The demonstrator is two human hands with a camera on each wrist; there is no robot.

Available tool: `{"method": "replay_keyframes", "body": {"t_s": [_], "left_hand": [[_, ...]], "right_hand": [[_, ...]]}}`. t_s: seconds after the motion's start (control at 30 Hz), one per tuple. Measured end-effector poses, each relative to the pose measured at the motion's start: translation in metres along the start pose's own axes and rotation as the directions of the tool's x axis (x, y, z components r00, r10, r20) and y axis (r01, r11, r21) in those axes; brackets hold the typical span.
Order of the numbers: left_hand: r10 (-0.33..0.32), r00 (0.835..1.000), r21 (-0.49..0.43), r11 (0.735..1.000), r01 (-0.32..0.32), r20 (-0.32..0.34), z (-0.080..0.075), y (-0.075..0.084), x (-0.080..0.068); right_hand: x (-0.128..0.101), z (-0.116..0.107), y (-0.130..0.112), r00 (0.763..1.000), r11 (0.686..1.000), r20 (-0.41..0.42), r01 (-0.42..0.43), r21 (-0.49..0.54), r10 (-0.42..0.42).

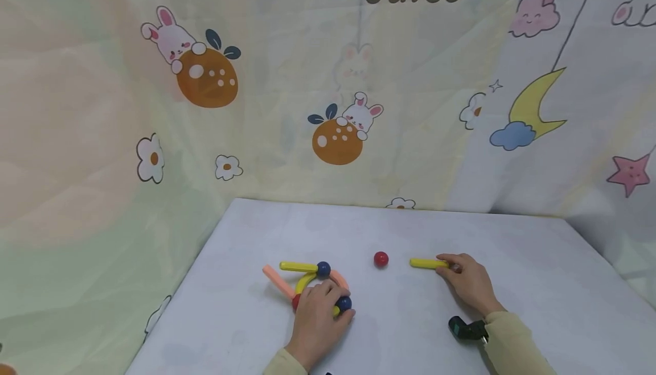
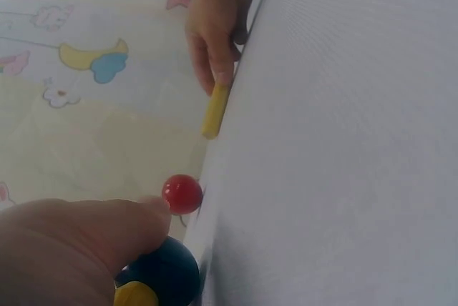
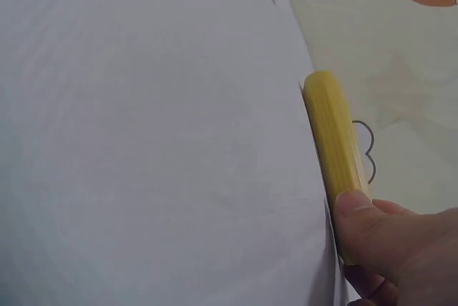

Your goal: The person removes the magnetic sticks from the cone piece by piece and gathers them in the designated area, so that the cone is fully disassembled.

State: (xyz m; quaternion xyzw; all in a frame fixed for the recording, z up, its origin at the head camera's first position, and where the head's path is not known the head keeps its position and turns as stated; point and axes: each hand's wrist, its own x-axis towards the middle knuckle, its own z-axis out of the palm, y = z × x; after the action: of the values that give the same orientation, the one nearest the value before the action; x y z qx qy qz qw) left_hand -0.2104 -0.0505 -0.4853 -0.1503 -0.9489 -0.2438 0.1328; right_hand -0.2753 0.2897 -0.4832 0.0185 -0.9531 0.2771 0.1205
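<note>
In the head view my right hand (image 1: 470,283) pinches one end of a straight yellow rod (image 1: 425,263), whose other end points left. The right wrist view shows the thumb pressed on this yellow rod (image 3: 333,134), low against the white tabletop. My left hand (image 1: 319,315) grips a figure of joined rods and balls: a straight yellow rod (image 1: 299,266), a straight pink rod (image 1: 278,281), curved pieces, and dark blue balls (image 1: 323,269). Its fingers hide part of the figure and most of a red ball. A loose red ball (image 1: 381,259) lies between the hands.
The white table (image 1: 389,335) ends at a back edge below a printed cloth (image 1: 277,136) with rabbits and oranges. A dark wrist-worn device (image 1: 465,328) sits at the right wrist.
</note>
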Motion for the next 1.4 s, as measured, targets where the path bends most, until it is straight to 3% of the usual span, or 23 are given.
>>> {"method": "replay_keyframes", "body": {"t_s": [0.07,0.23,0.33,0.5,0.6,0.77,1.0,1.13,1.4], "left_hand": [[0.030,1.000,-0.018,0.999,-0.030,-0.009,0.001,0.001,0.000],[0.155,0.986,-0.055,0.986,-0.158,-0.057,0.003,0.001,-0.002],[0.212,0.973,-0.081,0.972,-0.220,-0.097,0.003,0.002,-0.003],[0.307,0.943,-0.129,0.938,-0.323,-0.127,0.003,0.002,-0.003],[0.334,0.937,-0.141,0.928,-0.345,-0.101,0.002,0.003,-0.003],[0.278,0.959,-0.114,0.953,-0.282,-0.049,0.000,0.006,-0.002],[0.098,0.994,0.013,0.995,-0.097,-0.057,-0.002,0.008,-0.001],[0.042,0.996,0.017,0.999,-0.041,-0.080,-0.003,0.006,-0.002],[0.019,0.992,-0.025,0.999,-0.022,-0.125,-0.004,0.005,-0.002]], "right_hand": [[-0.003,-0.001,0.001,1.000,1.000,-0.028,-0.006,0.000,0.006],[-0.021,0.002,-0.014,0.981,0.999,-0.187,-0.041,0.012,0.043],[-0.033,0.011,-0.033,0.978,0.999,-0.205,-0.014,0.041,0.022],[-0.052,0.033,-0.070,0.995,0.990,-0.078,0.066,0.123,-0.057],[-0.061,0.043,-0.093,0.998,0.977,0.028,0.056,0.207,-0.063],[-0.075,0.054,-0.119,0.990,0.963,0.125,0.030,0.269,-0.066],[-0.082,0.058,-0.119,0.993,0.956,0.118,-0.017,0.291,-0.019],[-0.082,0.059,-0.117,0.993,0.947,0.114,-0.007,0.322,-0.031],[-0.079,0.059,-0.118,0.991,0.946,0.130,-0.010,0.324,-0.034]]}}
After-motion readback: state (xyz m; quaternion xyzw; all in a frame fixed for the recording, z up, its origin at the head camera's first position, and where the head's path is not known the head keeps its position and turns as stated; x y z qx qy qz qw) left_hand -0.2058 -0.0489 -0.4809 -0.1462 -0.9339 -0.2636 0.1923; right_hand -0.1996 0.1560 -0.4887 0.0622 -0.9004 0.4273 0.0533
